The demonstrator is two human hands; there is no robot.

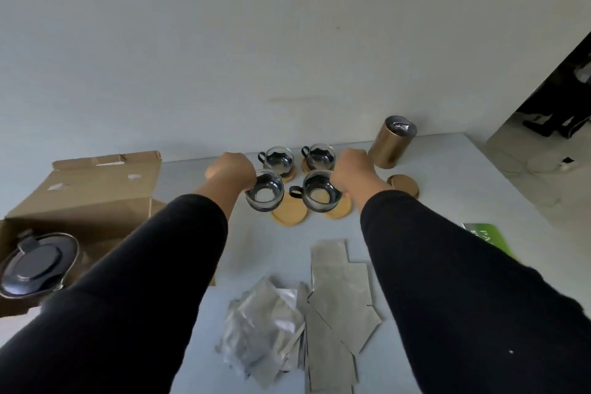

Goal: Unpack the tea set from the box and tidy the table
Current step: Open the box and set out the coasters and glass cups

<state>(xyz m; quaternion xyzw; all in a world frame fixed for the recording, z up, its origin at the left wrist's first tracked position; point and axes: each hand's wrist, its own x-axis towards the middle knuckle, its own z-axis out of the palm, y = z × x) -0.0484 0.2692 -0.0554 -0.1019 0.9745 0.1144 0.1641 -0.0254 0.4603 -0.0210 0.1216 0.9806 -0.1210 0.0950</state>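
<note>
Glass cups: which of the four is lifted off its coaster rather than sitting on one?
The near-left cup, gripped by the left hand; it hangs tilted above its bare coaster. The other three rest on theirs.

— What are your cups (264, 190) made of?
— Clear glossy glass with dark bands, on matt wooden coasters (289, 214).
— And the rest?
— Your box (92, 189) is plain brown cardboard, the tin (391, 145) brushed gold metal, the wrappers (265, 326) shiny crinkled foil, your sleeves (447, 265) matt black cloth.
</note>
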